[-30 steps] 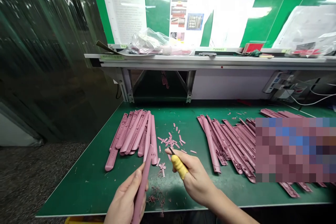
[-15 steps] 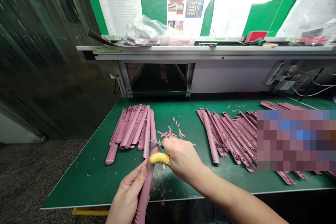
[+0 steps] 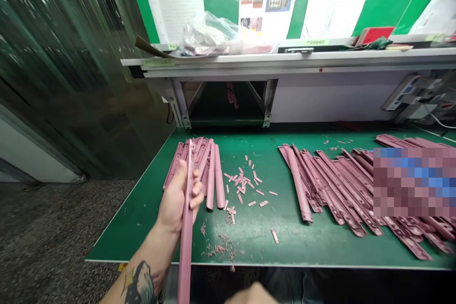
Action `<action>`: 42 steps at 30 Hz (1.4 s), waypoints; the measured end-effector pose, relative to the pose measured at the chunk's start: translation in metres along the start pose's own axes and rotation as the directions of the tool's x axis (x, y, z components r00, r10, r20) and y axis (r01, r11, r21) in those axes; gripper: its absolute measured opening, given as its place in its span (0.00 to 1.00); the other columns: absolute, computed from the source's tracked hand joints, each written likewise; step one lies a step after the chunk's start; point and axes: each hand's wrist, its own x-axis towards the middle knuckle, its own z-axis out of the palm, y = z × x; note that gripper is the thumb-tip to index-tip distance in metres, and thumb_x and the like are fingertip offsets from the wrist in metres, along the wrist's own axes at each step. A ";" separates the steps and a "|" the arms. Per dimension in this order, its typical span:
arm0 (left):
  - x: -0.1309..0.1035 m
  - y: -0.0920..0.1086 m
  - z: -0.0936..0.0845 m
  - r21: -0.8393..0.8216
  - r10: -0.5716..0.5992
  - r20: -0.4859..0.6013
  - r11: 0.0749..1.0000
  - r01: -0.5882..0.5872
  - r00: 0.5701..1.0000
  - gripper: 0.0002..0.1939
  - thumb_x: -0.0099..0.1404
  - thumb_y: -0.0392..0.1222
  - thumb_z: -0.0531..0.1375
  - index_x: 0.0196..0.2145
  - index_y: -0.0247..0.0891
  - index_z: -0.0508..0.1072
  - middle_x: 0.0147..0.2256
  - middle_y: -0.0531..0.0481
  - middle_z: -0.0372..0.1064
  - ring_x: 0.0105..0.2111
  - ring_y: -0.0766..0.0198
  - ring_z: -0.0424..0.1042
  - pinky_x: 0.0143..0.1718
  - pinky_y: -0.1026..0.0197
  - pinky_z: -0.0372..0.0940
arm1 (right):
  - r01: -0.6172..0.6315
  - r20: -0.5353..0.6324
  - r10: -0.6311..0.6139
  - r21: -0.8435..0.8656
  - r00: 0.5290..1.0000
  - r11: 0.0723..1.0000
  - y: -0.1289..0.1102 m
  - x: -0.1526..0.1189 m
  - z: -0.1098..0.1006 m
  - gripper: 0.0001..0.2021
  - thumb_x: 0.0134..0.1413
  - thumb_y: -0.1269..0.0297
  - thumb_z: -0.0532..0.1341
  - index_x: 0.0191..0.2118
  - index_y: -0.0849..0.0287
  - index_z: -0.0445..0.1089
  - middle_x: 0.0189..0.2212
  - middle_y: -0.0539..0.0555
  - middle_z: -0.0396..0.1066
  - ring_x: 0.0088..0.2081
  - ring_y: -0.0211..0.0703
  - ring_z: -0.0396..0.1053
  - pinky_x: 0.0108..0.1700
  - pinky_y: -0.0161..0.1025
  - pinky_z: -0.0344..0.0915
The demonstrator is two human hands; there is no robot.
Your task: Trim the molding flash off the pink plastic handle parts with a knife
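My left hand [image 3: 178,197] is wrapped round a long pink plastic strip [image 3: 185,242], held nearly upright with its narrow edge toward me, in front of the left pile. Only a blurred part of my right hand [image 3: 252,294] shows at the bottom edge; its fingers and anything in them are hidden. Behind my left hand lies a pile of pink strips [image 3: 211,175] on the green table [image 3: 249,247]. Small pink offcuts [image 3: 242,181] are scattered right of that pile, with thin shavings [image 3: 221,248] nearer the front edge.
A larger pile of pink strips [image 3: 331,185] covers the table's right side, partly under a pixelated patch. Above the back edge runs a metal shelf [image 3: 228,64] holding a clear plastic bag [image 3: 208,33]. A power strip [image 3: 401,92] hangs at the right.
The strip has been raised and turned on edge in my left hand. My right hand, with its yellow finger cover and thin blade, has left the strip and dropped to the bottom edge. The view has shifted.
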 end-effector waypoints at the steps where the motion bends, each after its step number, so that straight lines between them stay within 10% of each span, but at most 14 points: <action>1: -0.004 -0.004 -0.003 0.025 -0.027 0.019 0.999 0.026 0.999 0.13 0.57 0.49 0.64 0.34 0.36 0.70 0.27 0.56 0.63 0.17 0.77 0.59 0.11 0.75 0.53 | -0.028 -0.036 0.028 0.004 0.999 1.000 0.011 0.006 -0.010 0.24 0.63 0.45 0.47 0.31 0.59 0.70 0.22 0.51 0.70 0.24 0.36 0.66 0.26 0.32 0.57; 7: -0.043 -0.046 -0.010 0.171 -0.175 -0.020 0.969 0.176 0.984 0.21 0.57 0.46 0.64 0.47 0.39 0.69 0.25 0.55 0.66 0.16 0.73 0.62 0.11 0.71 0.60 | -0.283 -0.224 0.265 -0.052 0.938 0.958 0.070 0.066 -0.072 0.32 0.55 0.34 0.45 0.39 0.60 0.69 0.28 0.52 0.70 0.29 0.39 0.67 0.29 0.33 0.57; 12: -0.057 -0.052 -0.005 0.157 -0.212 -0.006 0.965 0.210 0.977 0.24 0.57 0.46 0.65 0.51 0.42 0.69 0.23 0.56 0.68 0.12 0.77 0.59 0.11 0.74 0.57 | -0.289 -0.169 0.266 -0.135 0.949 0.948 0.073 0.076 -0.076 0.30 0.53 0.34 0.48 0.33 0.60 0.68 0.26 0.52 0.69 0.27 0.40 0.66 0.26 0.33 0.49; 16: -0.055 -0.054 -0.009 0.021 -0.152 -0.020 0.988 0.153 0.988 0.19 0.56 0.39 0.67 0.46 0.40 0.74 0.37 0.50 0.75 0.27 0.73 0.72 0.31 0.73 0.68 | -0.277 -0.136 0.256 -0.171 0.957 0.946 0.062 0.071 -0.076 0.29 0.57 0.37 0.47 0.29 0.60 0.65 0.25 0.52 0.68 0.25 0.39 0.64 0.25 0.35 0.43; 23: -0.015 -0.039 -0.005 -0.024 -0.059 -0.086 0.998 0.057 0.995 0.17 0.56 0.32 0.64 0.45 0.38 0.74 0.30 0.52 0.72 0.24 0.73 0.70 0.26 0.72 0.68 | -0.030 0.067 0.041 -0.157 0.997 0.987 0.000 0.026 -0.034 0.17 0.58 0.48 0.56 0.29 0.58 0.65 0.24 0.50 0.69 0.22 0.38 0.62 0.22 0.37 0.36; 28: 0.014 -0.019 -0.002 -0.118 -0.001 -0.110 0.993 -0.012 0.994 0.12 0.63 0.30 0.56 0.43 0.39 0.72 0.29 0.55 0.66 0.23 0.77 0.67 0.22 0.76 0.64 | 0.256 0.187 -0.270 0.096 0.945 0.962 -0.019 -0.016 -0.003 0.14 0.56 0.58 0.62 0.23 0.57 0.63 0.16 0.44 0.64 0.18 0.35 0.57 0.19 0.36 0.39; 31: -0.006 -0.022 0.002 -0.115 -0.078 -0.090 0.991 0.067 0.993 0.10 0.64 0.31 0.56 0.43 0.38 0.71 0.31 0.53 0.66 0.19 0.76 0.65 0.12 0.76 0.57 | -0.009 -0.082 0.024 0.174 0.996 0.985 0.014 0.007 -0.025 0.23 0.54 0.40 0.57 0.32 0.58 0.69 0.24 0.49 0.69 0.25 0.37 0.64 0.24 0.33 0.52; 34: -0.038 -0.037 0.005 -0.098 -0.192 -0.075 0.978 0.184 0.979 0.14 0.64 0.34 0.56 0.48 0.39 0.69 0.26 0.54 0.65 0.12 0.77 0.57 0.09 0.75 0.55 | -0.242 -0.271 0.273 0.144 0.923 0.960 0.046 0.046 -0.061 0.33 0.47 0.32 0.55 0.40 0.61 0.69 0.28 0.53 0.69 0.28 0.41 0.66 0.29 0.34 0.57; 42: -0.076 -0.047 0.009 -0.109 -0.308 -0.067 0.948 0.300 0.949 0.18 0.67 0.39 0.55 0.54 0.44 0.65 0.17 0.55 0.63 0.10 0.78 0.56 0.12 0.78 0.51 | -0.355 -0.213 0.335 -0.059 0.918 0.933 0.049 0.059 -0.074 0.33 0.45 0.30 0.53 0.37 0.59 0.69 0.27 0.52 0.69 0.27 0.42 0.66 0.27 0.34 0.52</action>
